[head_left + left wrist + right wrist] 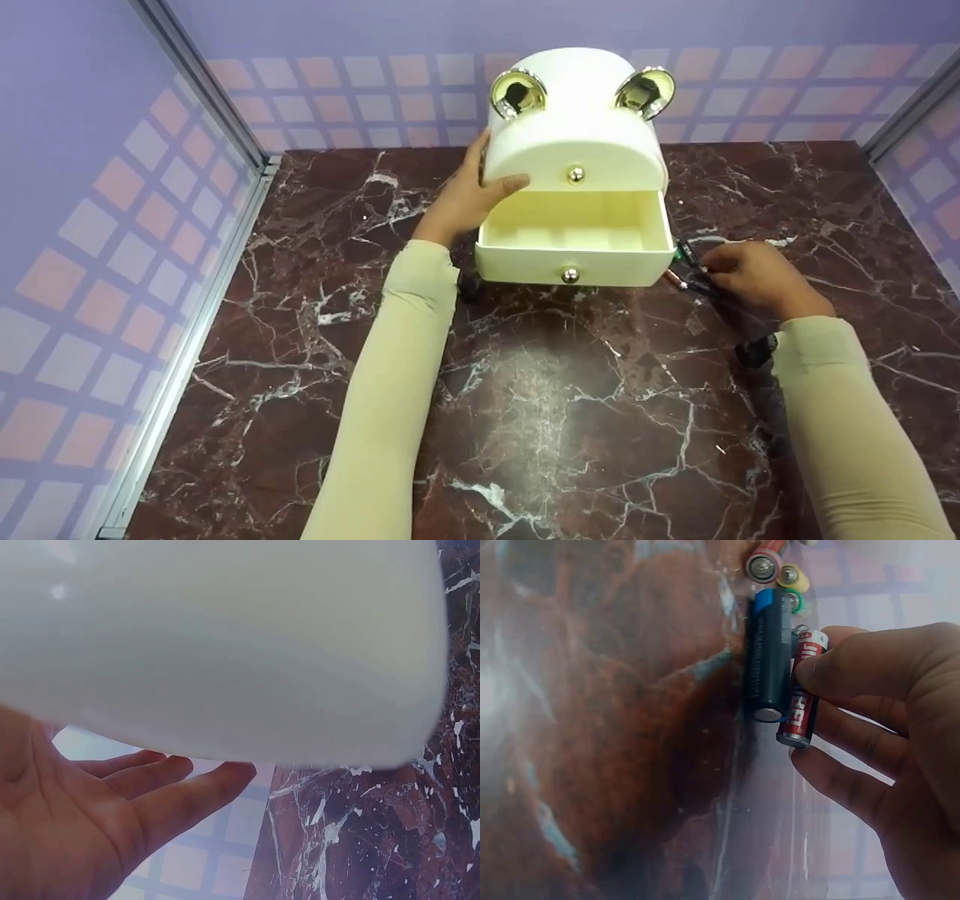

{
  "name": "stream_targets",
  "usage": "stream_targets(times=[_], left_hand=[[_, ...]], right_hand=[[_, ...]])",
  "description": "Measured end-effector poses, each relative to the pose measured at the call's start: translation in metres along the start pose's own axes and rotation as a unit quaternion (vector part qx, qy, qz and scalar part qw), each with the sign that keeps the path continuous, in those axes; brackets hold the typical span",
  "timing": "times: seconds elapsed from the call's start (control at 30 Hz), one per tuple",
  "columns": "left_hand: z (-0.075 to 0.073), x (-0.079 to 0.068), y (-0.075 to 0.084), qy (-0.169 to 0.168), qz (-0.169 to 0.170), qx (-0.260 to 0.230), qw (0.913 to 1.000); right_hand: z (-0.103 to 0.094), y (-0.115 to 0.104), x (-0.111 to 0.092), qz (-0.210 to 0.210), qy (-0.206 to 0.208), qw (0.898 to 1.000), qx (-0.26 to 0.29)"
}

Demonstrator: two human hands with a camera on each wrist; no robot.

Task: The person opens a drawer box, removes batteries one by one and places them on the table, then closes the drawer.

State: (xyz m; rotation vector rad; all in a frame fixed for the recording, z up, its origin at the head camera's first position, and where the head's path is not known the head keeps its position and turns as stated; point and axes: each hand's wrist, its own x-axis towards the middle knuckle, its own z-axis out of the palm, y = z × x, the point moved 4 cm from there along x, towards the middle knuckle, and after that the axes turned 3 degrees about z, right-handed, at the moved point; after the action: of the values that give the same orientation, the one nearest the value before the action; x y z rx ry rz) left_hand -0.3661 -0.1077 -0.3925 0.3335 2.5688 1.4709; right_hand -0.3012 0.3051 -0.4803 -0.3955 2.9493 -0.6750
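A white drawer box (577, 124) has two gold, ear-like rounds on its upper part. Its lower drawer (525, 266), with a round metallic knob, is pulled out and looks bare inside. My left hand (463, 196) rests on the box's left side, thumb across the front edge and fingers stretched along the side. To the right of the drawer, my right hand (761, 279) pinches a red-and-silver battery (798, 720) between thumb and fingers. Right beside it is a dark battery with a blue end (769, 660). Behind these lie a red-rimmed battery (763, 567) and smaller yellow and green ones.
The box stands on a dark red marbled tabletop (585, 420) near the back wall. Purple walls with pink and white squares (409, 71) enclose the table behind and at both sides. A metal rail (199, 322) runs along the left edge.
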Motion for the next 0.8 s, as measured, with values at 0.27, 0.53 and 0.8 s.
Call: stream_targets(times=[0.27,0.53,0.8], left_hand=[[0.0021,0.0015,0.0025,-0.003,0.0,-0.002,1.0],[0.0029,0.003,0.0021,-0.005,0.006,-0.006,1.0],[-0.0011,0.0015,0.0014,-0.016,0.002,0.0,0.9999]], right_hand=[[-0.0005,0.0043,-0.002,0.02,-0.004,1.0,-0.011],[-0.0011,0.0041,-0.0026,0.008,0.006,1.0,-0.019],[0.0059,0.0011,-0.0014,0.012,0.017,1.0,-0.011]])
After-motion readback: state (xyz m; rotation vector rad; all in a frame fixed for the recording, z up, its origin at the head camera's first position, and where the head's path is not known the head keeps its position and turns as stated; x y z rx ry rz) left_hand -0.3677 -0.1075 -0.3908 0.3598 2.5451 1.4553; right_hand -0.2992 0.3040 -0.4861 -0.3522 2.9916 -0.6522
